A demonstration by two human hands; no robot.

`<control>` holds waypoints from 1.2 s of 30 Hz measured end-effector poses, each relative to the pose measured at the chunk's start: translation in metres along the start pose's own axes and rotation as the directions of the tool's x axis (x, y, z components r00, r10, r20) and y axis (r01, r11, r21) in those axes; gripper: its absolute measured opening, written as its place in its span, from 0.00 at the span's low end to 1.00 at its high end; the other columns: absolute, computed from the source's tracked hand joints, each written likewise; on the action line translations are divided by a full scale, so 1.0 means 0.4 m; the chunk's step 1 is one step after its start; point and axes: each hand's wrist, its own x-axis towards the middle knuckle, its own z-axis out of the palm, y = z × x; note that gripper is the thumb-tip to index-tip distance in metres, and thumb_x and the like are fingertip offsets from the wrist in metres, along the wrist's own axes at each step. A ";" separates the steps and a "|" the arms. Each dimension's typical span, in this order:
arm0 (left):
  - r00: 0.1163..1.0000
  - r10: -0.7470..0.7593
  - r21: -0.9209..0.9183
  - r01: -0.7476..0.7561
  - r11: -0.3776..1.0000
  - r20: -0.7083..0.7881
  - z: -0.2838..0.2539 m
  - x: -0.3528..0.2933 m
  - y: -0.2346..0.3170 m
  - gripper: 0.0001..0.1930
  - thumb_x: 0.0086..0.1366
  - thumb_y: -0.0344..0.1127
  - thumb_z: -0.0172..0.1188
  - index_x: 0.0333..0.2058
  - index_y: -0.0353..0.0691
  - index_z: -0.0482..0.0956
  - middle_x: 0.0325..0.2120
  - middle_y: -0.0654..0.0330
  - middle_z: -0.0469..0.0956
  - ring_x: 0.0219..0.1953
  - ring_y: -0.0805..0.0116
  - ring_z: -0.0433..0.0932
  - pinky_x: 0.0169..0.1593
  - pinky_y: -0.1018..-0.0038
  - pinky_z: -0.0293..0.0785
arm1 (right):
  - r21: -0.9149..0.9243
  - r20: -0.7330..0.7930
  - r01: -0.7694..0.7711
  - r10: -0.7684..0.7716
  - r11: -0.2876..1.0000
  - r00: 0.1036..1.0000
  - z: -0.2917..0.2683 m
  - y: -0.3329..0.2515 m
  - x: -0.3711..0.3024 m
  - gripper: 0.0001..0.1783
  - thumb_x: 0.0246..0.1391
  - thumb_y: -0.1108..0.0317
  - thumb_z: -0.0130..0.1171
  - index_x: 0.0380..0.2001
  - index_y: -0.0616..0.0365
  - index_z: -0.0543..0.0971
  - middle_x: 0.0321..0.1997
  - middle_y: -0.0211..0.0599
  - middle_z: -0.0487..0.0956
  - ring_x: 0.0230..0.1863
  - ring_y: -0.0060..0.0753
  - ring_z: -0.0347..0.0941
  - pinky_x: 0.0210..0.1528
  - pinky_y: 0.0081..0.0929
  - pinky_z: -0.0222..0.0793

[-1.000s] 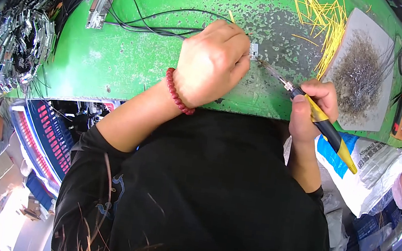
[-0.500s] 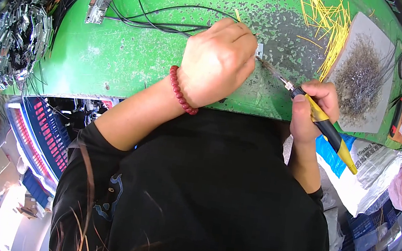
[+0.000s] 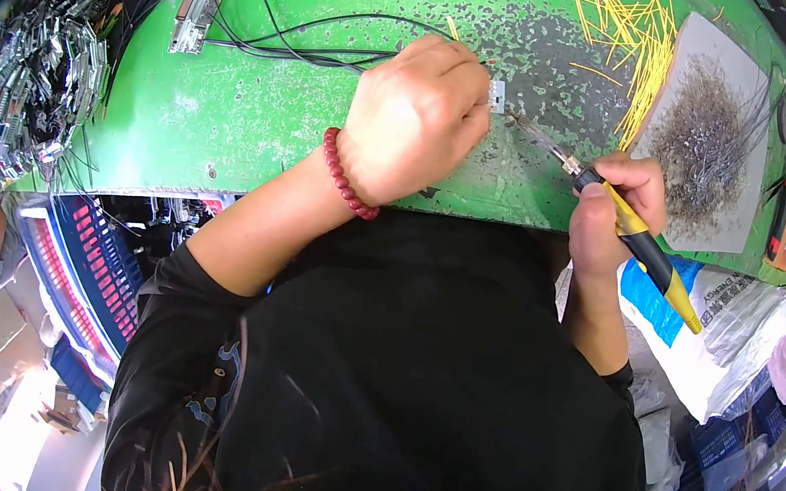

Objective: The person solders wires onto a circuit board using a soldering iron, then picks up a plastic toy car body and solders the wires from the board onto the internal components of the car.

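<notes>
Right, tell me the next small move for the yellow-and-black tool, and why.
Probably ease the yellow-and-black tool slightly leftward to the small pale piece: its tip appears just short of that piece, the right hand already holds the handle, and the left hand sits right beside the piece.

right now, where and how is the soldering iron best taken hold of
The soldering iron is probably best gripped by its yellow-and-black handle, fingers wrapped around it, coming from the lower right. The thick handle slants down that way, while the thin metal tip points up-left toward the small pale piece by the left hand. The right hand holds the handle's front part.
</notes>
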 end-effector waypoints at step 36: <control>0.926 -0.083 0.124 0.040 0.992 0.368 -0.030 0.076 0.015 0.06 0.55 0.28 0.56 0.21 0.32 0.73 0.25 0.50 0.74 0.32 0.47 0.75 0.36 0.57 0.72 | 0.017 0.101 -0.084 0.082 0.996 0.992 0.017 -0.029 0.026 0.11 0.47 0.74 0.64 0.32 0.60 0.73 0.27 0.26 0.71 0.25 0.13 0.62 0.28 0.15 0.57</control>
